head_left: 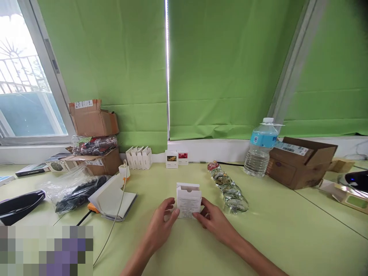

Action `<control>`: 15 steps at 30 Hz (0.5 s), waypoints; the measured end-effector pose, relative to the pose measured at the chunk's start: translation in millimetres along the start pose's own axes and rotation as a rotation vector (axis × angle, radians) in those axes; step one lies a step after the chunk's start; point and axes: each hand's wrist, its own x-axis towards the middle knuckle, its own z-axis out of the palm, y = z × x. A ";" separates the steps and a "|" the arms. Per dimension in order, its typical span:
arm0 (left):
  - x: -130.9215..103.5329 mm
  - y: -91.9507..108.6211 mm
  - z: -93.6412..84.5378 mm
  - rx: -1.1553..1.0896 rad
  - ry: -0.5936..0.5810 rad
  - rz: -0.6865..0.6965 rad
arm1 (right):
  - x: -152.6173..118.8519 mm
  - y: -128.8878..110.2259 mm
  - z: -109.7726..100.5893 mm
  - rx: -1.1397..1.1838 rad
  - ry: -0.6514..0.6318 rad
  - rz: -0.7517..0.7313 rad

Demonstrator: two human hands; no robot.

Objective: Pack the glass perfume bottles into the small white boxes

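Head view: the person's left hand (162,219) is half curled, thumb and index finger slightly parted, with the thumb tip at the left edge of a small white box (189,204); whether that thumb presses on the box or only brushes it, I cannot tell. The right hand (215,219) is bent round the box's right edge in a loose pinch, thumb on the lower front and index finger along the side. The box stands upright between the hands on the pale green table (184,249), its printed face toward the person and its top unclosed. Just beyond the right hand, a row of glassy round ornaments (228,188) runs back toward the wall. Straight behind the box, two small picture cards (171,160) stand side by side near the wall, and left of them is a row of upright white cartons (139,158). Nearer on the left lie a notebook (126,205), a pale cable (117,214) crossing it, and a clear plastic bag (79,189) with something dark in it. Farther out, cardboard boxes (93,120) are stacked on the left; on the right, a water bottle (257,159) stands beside a brown box (296,165). Green blinds (230,69) hang behind everything.
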 end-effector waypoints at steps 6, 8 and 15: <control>-0.2 6.0 -9.6 0.216 0.217 -0.004 | 11.2 20.2 -4.3 -0.098 0.055 0.016; -0.6 7.2 -10.5 0.257 0.259 0.017 | 14.4 26.2 -3.6 -0.085 0.037 0.016; -1.5 18.1 -25.1 0.440 0.459 0.178 | 16.0 32.3 -7.9 -0.037 -0.049 0.063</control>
